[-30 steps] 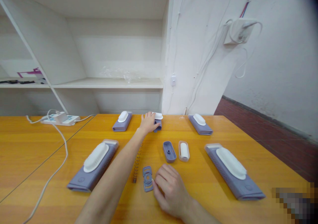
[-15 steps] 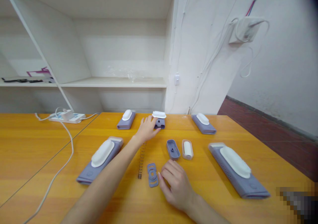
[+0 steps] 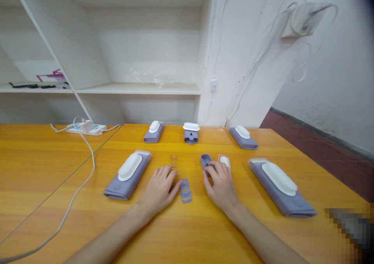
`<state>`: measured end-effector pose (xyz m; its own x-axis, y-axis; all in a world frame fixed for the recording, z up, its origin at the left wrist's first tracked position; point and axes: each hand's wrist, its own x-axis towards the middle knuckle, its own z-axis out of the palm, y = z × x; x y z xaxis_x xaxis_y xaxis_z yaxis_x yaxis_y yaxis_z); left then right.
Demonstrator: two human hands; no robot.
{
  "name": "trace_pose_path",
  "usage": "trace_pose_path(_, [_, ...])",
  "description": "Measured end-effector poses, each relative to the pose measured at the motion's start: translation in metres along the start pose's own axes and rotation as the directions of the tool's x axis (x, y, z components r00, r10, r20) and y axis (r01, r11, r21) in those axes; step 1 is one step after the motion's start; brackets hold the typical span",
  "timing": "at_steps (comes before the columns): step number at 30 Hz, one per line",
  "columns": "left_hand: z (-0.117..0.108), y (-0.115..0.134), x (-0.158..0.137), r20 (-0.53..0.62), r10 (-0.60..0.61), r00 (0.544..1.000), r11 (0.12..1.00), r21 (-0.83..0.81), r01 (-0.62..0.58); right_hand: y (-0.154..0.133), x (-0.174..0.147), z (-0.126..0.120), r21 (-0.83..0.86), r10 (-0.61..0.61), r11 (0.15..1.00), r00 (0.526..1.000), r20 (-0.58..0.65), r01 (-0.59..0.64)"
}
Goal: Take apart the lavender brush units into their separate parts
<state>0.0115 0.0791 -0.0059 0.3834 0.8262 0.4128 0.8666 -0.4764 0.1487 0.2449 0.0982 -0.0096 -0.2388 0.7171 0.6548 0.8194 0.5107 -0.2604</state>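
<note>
My left hand (image 3: 160, 188) is open and low over the table. Its fingers cover the near part of a thin metal coil spring (image 3: 174, 159), and its thumb reaches the edge of a flat purple slotted plate (image 3: 185, 192). My right hand (image 3: 221, 184) is open too, fingers bent over the near end of a small purple oval cup (image 3: 205, 159); whether they touch it is unclear. Partly behind that hand lies a clear oval cap with a white insert (image 3: 224, 161). At the back stands a purple housing with a white oval top (image 3: 191, 134), its openings facing me.
Purple devices with white oval pads lie around: near left (image 3: 124, 180), back left (image 3: 153, 133), back right (image 3: 244, 139) and right (image 3: 280, 186). A power strip (image 3: 90, 129) with a white cable (image 3: 84, 170) lies at left. Shelves (image 3: 140, 88) rise behind the table.
My left hand has drawn back from the rear housing to the spring. My right hand has moved forward from beside the slotted plate to the oval cup. The view has shifted slightly.
</note>
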Motion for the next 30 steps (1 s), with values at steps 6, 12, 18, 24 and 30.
trace_pose_path(6, [-0.005, 0.003, -0.009, 0.022, 0.011, 1.0, 1.0, -0.02, -0.01, 0.004, -0.001, 0.005, -0.078, 0.054, 0.995, 0.999, 0.003, -0.054])
trace_pose_path(12, [-0.013, 0.008, -0.007, 0.036, 0.165, 0.986, 0.984, -0.078, -0.162, 0.002, -0.001, 0.006, -0.096, 0.043, 0.995, 0.999, 0.016, -0.041])
trace_pose_path(18, [-0.016, 0.009, -0.007, 0.081, 0.314, 0.946, 0.943, -0.143, -0.301, 0.002, -0.001, 0.006, -0.099, 0.045, 0.994, 0.999, 0.027, -0.042])
trace_pose_path(24, [-0.013, 0.01, -0.005, 0.09, 0.278, 0.957, 0.951, -0.17, -0.26, 0.003, -0.002, 0.006, -0.096, 0.053, 0.994, 0.998, 0.036, -0.05])
trace_pose_path(30, [-0.011, 0.008, -0.006, 0.101, 0.268, 0.958, 0.954, -0.163, -0.25, 0.003, -0.002, 0.007, -0.091, 0.052, 0.995, 0.998, 0.017, -0.051])
